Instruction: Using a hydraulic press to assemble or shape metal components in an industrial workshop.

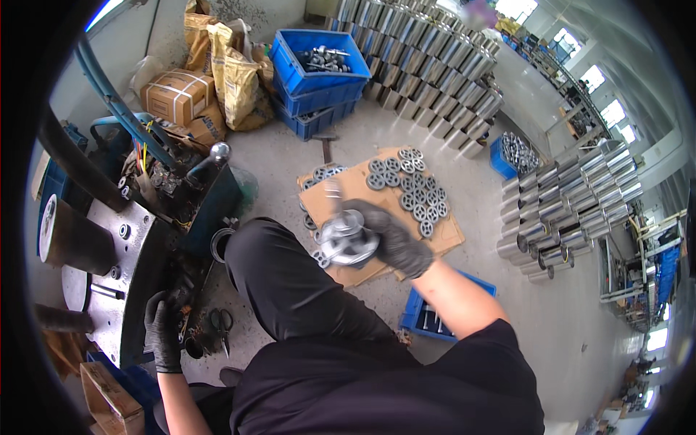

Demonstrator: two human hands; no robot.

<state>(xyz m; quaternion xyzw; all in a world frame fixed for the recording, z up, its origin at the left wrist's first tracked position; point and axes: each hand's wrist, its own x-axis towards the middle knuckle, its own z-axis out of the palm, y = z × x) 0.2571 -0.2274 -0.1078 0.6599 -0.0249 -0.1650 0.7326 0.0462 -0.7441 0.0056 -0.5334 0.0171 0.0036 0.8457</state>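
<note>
My right hand (395,235), in a dark grey glove, is closed around a shiny round metal part (346,250). Motion smears this part; it looks like a disc with a raised hub. It is held above a cardboard sheet (444,243), where several spoked metal wheels (419,197) lie flat. My left hand (162,333), gloved too, is low on the left beside the machine's metal plate (141,290). Its fingers point up and look apart, with nothing visible in them. A pair of scissors (221,322) lies to the right of that hand.
Stacked blue crates (319,90) with metal parts stand at the back, near a hammer (326,147). Shiny cylinder stacks (428,69) rise behind and on the right (565,210). A blue tray (413,312) sits under my right forearm. A ball-topped lever (220,151) sticks out of the machine.
</note>
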